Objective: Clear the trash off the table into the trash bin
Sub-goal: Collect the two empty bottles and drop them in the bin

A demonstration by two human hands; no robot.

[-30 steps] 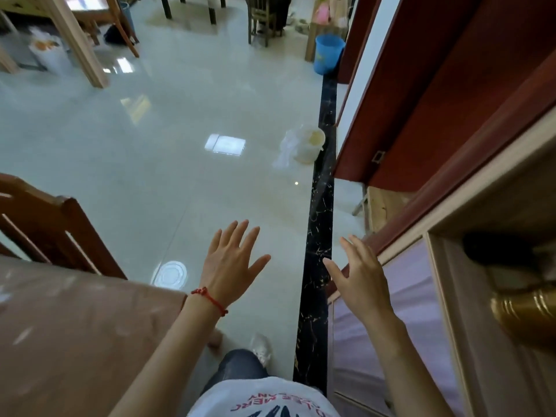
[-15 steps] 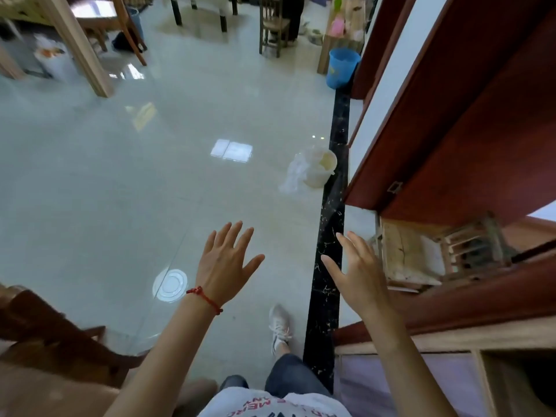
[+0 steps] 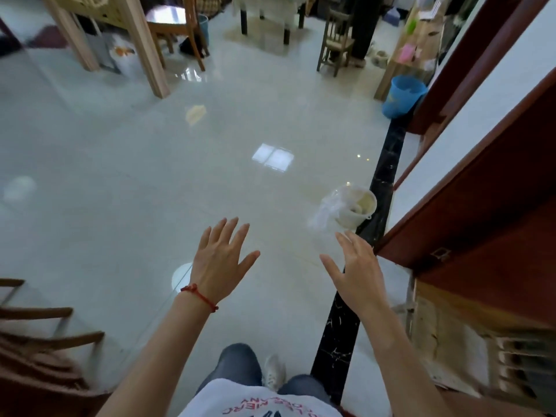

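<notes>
A small white bucket lined with a clear plastic bag, the trash bin [image 3: 352,207], stands on the pale tiled floor beside a black floor strip. My left hand [image 3: 221,260], with a red string at the wrist, is held out in front of me, fingers spread, holding nothing. My right hand [image 3: 356,266] is also spread and holds nothing; its fingertips lie just below the bin in the picture, well above the floor. No table with trash is in view.
A dark red wooden door [image 3: 481,224] stands open on the right. A brown chair [image 3: 39,350] is at the lower left. Farther off are a blue bucket [image 3: 401,96], a small wooden chair [image 3: 337,40] and wooden table legs [image 3: 147,46].
The view has swung up and forward across the floor; the brown table and wooden shelf have left the frame. The white bin now sits closer to my right hand. Both hands stay spread.
</notes>
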